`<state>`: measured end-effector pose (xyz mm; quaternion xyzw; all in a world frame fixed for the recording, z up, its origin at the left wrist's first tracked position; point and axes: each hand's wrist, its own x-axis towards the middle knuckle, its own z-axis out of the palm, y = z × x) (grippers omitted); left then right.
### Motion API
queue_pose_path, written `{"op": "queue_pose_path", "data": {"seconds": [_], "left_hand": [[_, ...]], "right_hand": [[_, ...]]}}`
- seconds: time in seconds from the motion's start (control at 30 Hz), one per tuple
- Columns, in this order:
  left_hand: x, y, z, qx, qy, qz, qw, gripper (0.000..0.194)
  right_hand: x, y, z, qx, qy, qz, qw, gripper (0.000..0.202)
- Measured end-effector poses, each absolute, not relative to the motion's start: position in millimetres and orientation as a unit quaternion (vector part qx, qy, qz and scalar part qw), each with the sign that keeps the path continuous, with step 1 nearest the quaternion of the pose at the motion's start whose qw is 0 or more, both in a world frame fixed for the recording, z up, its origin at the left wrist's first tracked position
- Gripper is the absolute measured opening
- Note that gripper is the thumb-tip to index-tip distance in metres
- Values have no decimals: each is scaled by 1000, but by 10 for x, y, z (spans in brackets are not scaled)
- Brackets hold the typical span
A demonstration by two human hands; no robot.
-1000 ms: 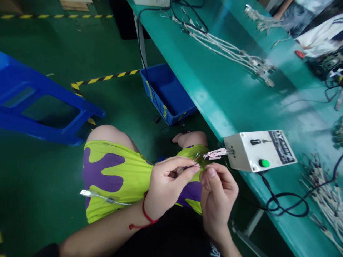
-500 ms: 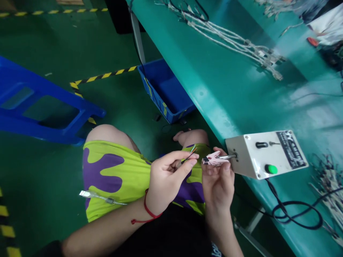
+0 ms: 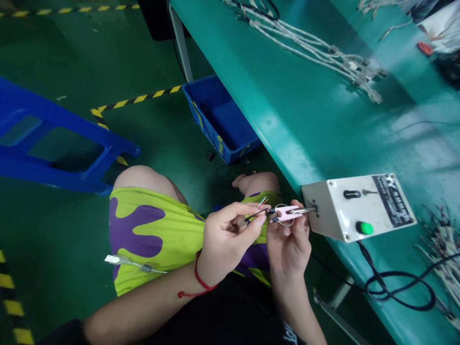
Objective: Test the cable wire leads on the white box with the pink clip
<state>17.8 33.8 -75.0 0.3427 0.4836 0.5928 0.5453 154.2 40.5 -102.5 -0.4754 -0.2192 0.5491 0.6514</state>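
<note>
My left hand (image 3: 228, 235), with a red string on its wrist, pinches the end of a cable whose thin coloured wires (image 3: 263, 202) fan out past the fingertips. A black wire runs from it to the jaws of a pink clip (image 3: 285, 213). The clip sits on a metal shaft (image 3: 305, 210) that sticks out of a grey box (image 3: 334, 211) with a green button. My right hand (image 3: 290, 244) is closed around the clip's near side. The cable's USB plug (image 3: 114, 259) lies on my left thigh.
Bundled grey cables (image 3: 312, 48) lie on the green table (image 3: 287, 96), with more at the right edge (image 3: 445, 249). A blue bin (image 3: 230, 120) stands below, and a blue stool (image 3: 64, 129) at left. A black cord (image 3: 377, 282) loops beneath the box.
The pink clip has turned about the shaft, and its jaws now stand apart. A black wire now reaches the jaws from my left hand. The view has shifted slightly.
</note>
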Motion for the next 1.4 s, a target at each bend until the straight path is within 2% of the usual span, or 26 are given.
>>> {"op": "queue_pose_path", "data": {"seconds": [0.47,0.63,0.83,0.93,1.0,1.07,1.13,1.2,1.4], "left_hand": [[186,304,-790,356,497,584,534,4],[194,299,-797,356,494,584,536,4],[184,287,-824,365,488,582,538,4],[167,289,-829,386,487,579,529,6],[156,295,-830,402,489,579,513,6],[148,305,-832,414,492,585,494,5],[146,313,-835,418,492,592,482,6],[147,317,-837,420,491,596,477,6],[150,325,-810,415,492,598,478,5]], "right_hand": [[1528,378,-984,-452,-189,570,660,37],[1542,382,-960,-456,-191,580,648,47],[1531,330,-981,-467,-249,583,617,49],[1526,148,-941,-546,-388,473,573,40],[1555,40,-860,-617,-479,284,557,29],[1623,16,-756,-635,-514,91,569,40],[1727,84,-663,-620,-506,-18,599,56],[1840,191,-611,-622,-490,-47,609,64],[1995,314,-685,-608,-504,-81,608,63]]}}
